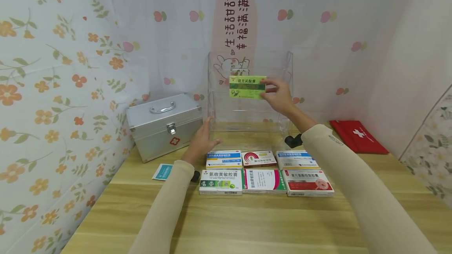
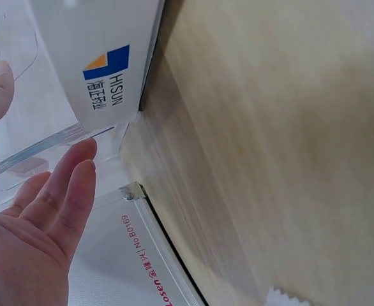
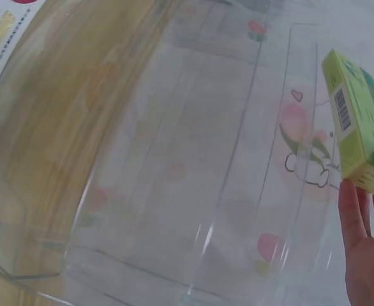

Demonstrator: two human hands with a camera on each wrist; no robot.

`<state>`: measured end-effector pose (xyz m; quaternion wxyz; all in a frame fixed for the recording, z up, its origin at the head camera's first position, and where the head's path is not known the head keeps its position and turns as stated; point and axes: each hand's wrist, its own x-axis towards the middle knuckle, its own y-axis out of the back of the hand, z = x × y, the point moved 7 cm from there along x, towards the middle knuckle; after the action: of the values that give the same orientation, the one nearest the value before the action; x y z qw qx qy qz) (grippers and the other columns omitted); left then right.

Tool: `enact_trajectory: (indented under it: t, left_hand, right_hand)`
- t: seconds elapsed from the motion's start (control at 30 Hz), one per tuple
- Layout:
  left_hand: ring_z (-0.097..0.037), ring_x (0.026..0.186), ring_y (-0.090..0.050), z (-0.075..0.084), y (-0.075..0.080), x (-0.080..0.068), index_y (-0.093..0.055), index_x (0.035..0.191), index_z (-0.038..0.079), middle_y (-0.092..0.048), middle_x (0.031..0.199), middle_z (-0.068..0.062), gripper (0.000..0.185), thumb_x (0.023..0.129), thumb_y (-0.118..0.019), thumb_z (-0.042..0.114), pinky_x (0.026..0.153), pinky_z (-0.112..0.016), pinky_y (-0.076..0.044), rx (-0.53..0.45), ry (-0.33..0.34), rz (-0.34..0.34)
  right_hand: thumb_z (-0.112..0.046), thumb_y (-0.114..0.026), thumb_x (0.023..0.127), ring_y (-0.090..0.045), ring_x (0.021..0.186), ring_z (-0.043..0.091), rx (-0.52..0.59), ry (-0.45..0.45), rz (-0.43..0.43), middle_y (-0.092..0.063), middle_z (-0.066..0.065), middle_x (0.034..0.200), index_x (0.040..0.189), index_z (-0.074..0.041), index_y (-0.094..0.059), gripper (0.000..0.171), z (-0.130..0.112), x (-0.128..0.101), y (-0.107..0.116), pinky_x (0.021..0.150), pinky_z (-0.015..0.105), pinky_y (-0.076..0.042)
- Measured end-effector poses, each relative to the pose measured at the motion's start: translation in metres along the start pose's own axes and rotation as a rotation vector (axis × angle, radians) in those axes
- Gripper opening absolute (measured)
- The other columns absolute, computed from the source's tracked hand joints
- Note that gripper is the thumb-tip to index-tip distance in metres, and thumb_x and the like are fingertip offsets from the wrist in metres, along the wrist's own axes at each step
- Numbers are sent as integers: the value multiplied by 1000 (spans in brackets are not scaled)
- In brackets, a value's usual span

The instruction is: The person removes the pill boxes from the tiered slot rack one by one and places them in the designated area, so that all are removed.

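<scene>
My right hand [image 1: 279, 94] pinches a yellow-green medicine box [image 1: 245, 87] by its right end, holding it up in front of a clear acrylic tiered rack [image 1: 243, 124]. In the right wrist view the same box [image 3: 353, 115] sits between thumb and fingers, apart from the table. My left hand [image 1: 203, 140] is at the rack's left side, fingers extended. The left wrist view shows those fingers [image 2: 75, 191] by the rack's lower edge; whether they press on it I cannot tell. Two rows of medicine boxes [image 1: 221, 181] lie flat before the rack, including a red-and-white one [image 1: 310, 183].
A silver first-aid case [image 1: 166, 128] stands left of the rack, with a small teal-and-white packet [image 1: 163, 172] in front. A red pouch with a white cross [image 1: 358, 136] lies at the right. Floral cloth [image 1: 42, 89] hangs behind and beside the wooden table [image 1: 229, 222].
</scene>
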<state>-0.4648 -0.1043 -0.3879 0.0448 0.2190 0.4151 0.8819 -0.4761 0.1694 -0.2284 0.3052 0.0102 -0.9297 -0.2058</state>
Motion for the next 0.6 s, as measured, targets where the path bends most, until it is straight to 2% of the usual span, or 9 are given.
enact_trajectory:
  t: [0.1, 0.17, 0.37, 0.6]
  left_hand:
    - [-45, 134, -42, -1, 0, 1, -12, 156, 25, -34, 155, -19, 97, 86, -79, 30, 102, -62, -41, 7, 0, 0]
    - [-46, 133, -43, -2, 0, 2, -12, 156, 26, -34, 155, -19, 98, 85, -79, 30, 101, -62, -42, 17, 6, 2]
    - [-47, 132, -43, -3, -2, 3, -12, 156, 25, -34, 155, -19, 99, 85, -79, 31, 100, -64, -42, 25, 21, 11]
    - [-45, 134, -42, -2, 0, 2, -11, 156, 26, -34, 155, -20, 99, 85, -79, 29, 102, -62, -41, 18, 15, 2]
  right_hand:
    - [5, -68, 88, -59, 110, 44, 28, 6, -26, -52, 19, 139, 127, 5, -62, 39, -7, -10, 1, 72, 20, -54]
    - [4, -68, 89, -60, 109, 43, 20, -1, -43, -53, 20, 138, 127, 5, -61, 39, -5, -14, 2, 71, 16, -53]
    - [-2, -69, 91, -61, 108, 37, -30, 11, -74, -53, 17, 133, 132, -1, -60, 42, 11, -27, 7, 76, 17, -54]
    - [2, -69, 89, -63, 103, 34, 44, 49, -95, -53, 21, 131, 131, 3, -59, 43, 9, -46, 10, 76, 18, -55]
